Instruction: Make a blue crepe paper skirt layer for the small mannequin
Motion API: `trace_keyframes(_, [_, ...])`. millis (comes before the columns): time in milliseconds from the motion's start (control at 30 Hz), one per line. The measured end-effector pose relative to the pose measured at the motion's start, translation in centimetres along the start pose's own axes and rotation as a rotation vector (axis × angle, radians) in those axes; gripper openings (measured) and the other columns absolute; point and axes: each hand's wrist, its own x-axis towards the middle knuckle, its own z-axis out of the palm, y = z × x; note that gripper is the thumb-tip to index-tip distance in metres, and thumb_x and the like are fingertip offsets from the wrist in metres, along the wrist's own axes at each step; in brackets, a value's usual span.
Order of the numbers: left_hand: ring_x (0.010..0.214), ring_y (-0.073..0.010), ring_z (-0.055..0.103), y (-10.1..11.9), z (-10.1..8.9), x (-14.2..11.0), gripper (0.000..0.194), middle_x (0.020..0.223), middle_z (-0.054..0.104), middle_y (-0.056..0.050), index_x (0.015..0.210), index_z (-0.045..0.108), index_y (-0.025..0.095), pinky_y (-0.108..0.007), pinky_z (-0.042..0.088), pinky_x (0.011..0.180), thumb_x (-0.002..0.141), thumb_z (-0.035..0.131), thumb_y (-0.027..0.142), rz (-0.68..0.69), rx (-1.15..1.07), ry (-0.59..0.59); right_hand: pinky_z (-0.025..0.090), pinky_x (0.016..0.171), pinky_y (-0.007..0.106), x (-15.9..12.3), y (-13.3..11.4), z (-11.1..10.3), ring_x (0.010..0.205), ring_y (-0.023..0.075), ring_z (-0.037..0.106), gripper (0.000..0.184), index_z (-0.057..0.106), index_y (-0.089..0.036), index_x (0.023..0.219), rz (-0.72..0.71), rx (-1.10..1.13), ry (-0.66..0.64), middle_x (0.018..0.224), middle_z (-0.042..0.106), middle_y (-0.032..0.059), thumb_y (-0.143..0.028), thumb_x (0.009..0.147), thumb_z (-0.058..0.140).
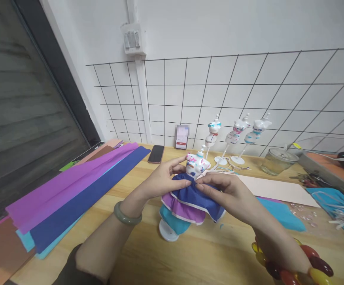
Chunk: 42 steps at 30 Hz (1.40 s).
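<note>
A small white mannequin (195, 163) with pink and blue marks tilts slightly in front of me, wearing a layered skirt. Its top layer is dark blue crepe-like material (186, 195) with white edging, over a purple layer (186, 210) and a turquoise layer (174, 221). The round white base (168, 233) shows below. My left hand (161, 179) is closed around the mannequin's waist, its thumb pressing the blue layer. With thumb and index finger, my right hand (234, 194) pinches that layer's gathered top edge at the waist front.
Purple (77, 180) and navy sheets (91, 198) lie left. Two phones, one flat (156, 154), one upright (181, 138), are behind. Several mannequins (213, 130) stand near the grid wall. Right are a glass jar (278, 160), pale strip (275, 189), turquoise piece (281, 213) and clear beads (304, 213).
</note>
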Motion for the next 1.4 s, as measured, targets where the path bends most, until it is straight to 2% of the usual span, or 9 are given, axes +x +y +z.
trace_keyframes(133, [0.111,-0.0236,0.055,-0.4,-0.1,0.1,0.077,0.112,0.063,-0.012,0.138,0.036,0.017,-0.038,0.041,0.096,0.069,0.072,0.019,0.017,0.018,0.037,0.050,0.067,0.030,0.1,0.2,0.0,0.075,0.0174,0.061,0.024,0.071,-0.021,0.086,-0.033,0.006,0.028,0.082,0.069,0.0046,-0.040,0.083,0.058])
trace_keyframes(267, [0.106,-0.0235,0.058,-0.5,0.0,0.1,0.077,0.105,0.065,-0.009,0.135,0.041,0.021,-0.038,0.044,0.092,0.066,0.074,0.020,0.035,0.026,0.090,0.051,0.068,0.031,0.2,0.3,0.3,0.077,0.0189,0.063,0.025,0.069,-0.020,0.081,0.031,0.055,0.107,0.084,0.070,0.0053,-0.044,0.078,0.063])
trace_keyframes(533, [0.106,-0.0220,0.057,-0.7,0.7,0.3,0.077,0.102,0.066,-0.008,0.135,0.041,0.020,-0.035,0.043,0.094,0.065,0.075,0.018,0.039,0.002,0.129,0.047,0.056,0.027,0.5,0.1,0.5,0.062,0.0154,0.059,0.029,0.062,-0.018,0.074,0.105,0.117,0.181,0.070,0.066,0.0029,-0.046,0.071,0.067])
trace_keyframes(733, [0.104,-0.0233,0.059,-1.0,0.8,0.4,0.069,0.105,0.066,-0.010,0.131,0.047,0.020,-0.037,0.044,0.093,0.068,0.073,0.021,0.097,0.006,0.093,0.046,0.055,0.026,0.6,0.2,0.4,0.061,0.0148,0.057,0.029,0.061,-0.018,0.074,0.108,0.104,0.178,0.069,0.064,0.0024,-0.046,0.073,0.066])
trace_keyframes(1067, [0.110,-0.0234,0.057,-1.1,0.7,0.4,0.069,0.115,0.064,-0.012,0.134,0.043,0.017,-0.034,0.045,0.092,0.071,0.071,0.019,0.081,-0.048,0.064,0.045,0.058,0.025,0.6,0.9,0.4,0.064,0.0144,0.057,0.026,0.060,-0.018,0.077,0.104,0.130,0.172,0.072,0.064,0.0023,-0.043,0.076,0.064])
trace_keyframes(1200, [0.108,-0.0238,0.058,-0.9,0.8,0.3,0.065,0.112,0.065,-0.011,0.131,0.046,0.018,-0.034,0.045,0.090,0.071,0.072,0.021,0.087,-0.069,0.044,0.044,0.057,0.025,0.7,0.8,0.5,0.063,0.0135,0.056,0.024,0.059,-0.018,0.075,0.099,0.138,0.166,0.070,0.062,0.0009,-0.042,0.076,0.064])
trace_keyframes(1400, [0.105,-0.0218,0.060,-0.8,1.3,0.3,0.064,0.110,0.066,-0.010,0.124,0.050,0.019,-0.032,0.047,0.088,0.066,0.076,0.021,0.061,-0.071,0.124,0.041,0.054,0.023,0.7,1.1,0.7,0.061,0.0123,0.053,0.023,0.055,-0.019,0.072,0.074,0.080,0.199,0.068,0.060,-0.0006,-0.039,0.077,0.064])
